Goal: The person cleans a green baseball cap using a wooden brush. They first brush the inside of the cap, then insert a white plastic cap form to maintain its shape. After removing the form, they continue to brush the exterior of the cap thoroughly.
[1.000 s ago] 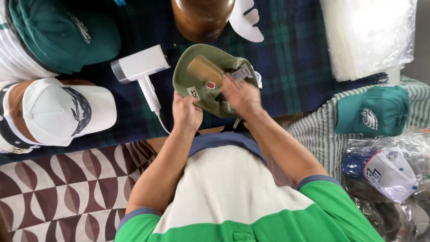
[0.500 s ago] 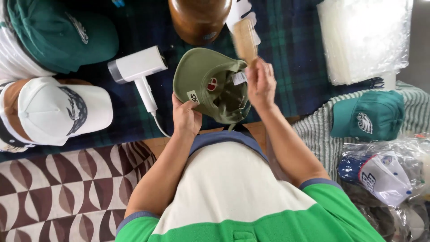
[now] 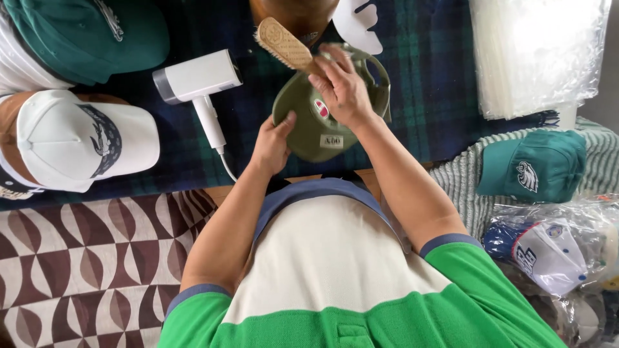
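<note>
Head | hands (image 3: 309, 116) grip olive cap (image 3: 309, 125), brush (image 3: 284, 44) | steamer (image 3: 196, 80) just beside

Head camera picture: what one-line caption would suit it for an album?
Left hand steadies an olive cap while the right hand holds a wooden brush over it.

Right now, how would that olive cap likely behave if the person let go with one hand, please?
The olive cap would probably sag: its soft crown looks unsupported except by the left hand. It seems light, held at an edge. The right hand grips a wooden brush, so it adds little support.
</note>
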